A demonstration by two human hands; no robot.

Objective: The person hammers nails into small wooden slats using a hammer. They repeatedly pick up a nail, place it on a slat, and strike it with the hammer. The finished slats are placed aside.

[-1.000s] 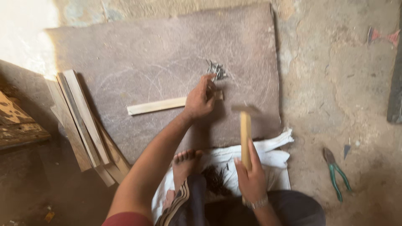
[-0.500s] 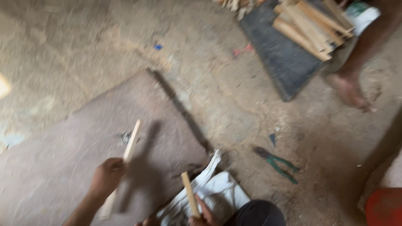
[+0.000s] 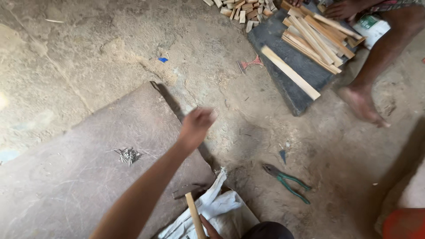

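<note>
Over the stone slab (image 3: 79,177) our left hand (image 3: 195,126) reaches out loosely curled and empty toward the co-worker's wooden strips (image 3: 316,37); our right hand (image 3: 208,226) grips the hammer (image 3: 191,204). Fetching a strip seems underway.
</note>
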